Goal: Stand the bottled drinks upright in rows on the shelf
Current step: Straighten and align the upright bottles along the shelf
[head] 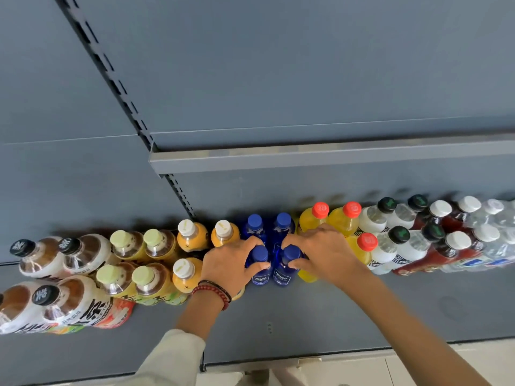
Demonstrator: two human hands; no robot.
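two bare hands reach over the front of a grey shelf (pixel 306 316) from the near edge. the left hand (pixel 232 267), with a red bead bracelet (pixel 213 292) and a dark band at the wrist and a pale sleeve (pixel 172 358) lower down the arm, has its grip closed around the neck of the front left blue bottle (pixel 260 270), fingers curled over the blue cap. the right hand (pixel 320 253) has its grip closed the same way on the front right blue bottle (pixel 287 270), thumb on the near side and fingers over the top. both bottles stand upright, touching each other, near the middle of the shelf.

just behind them stand two more blue bottles (pixel 269 225), side by side against the back panel. to the left are orange juice bottles (pixel 192 236) with white caps, then tea bottles with pale green caps (pixel 139 252), then brown drinks with black caps (pixel 47 260), all upright in rows running front to back. to the right are yellow drinks with red caps (pixel 337 218), one partly hidden under the right hand, then white bottles with black caps (pixel 390 227), dark red drinks with white caps (pixel 457 232), and clear water bottles (pixel 498 232) at the far right edge.

above the bottles hangs the lip of an upper shelf (pixel 306 158), fixed to a slotted upright (pixel 111 76) on the grey back wall.
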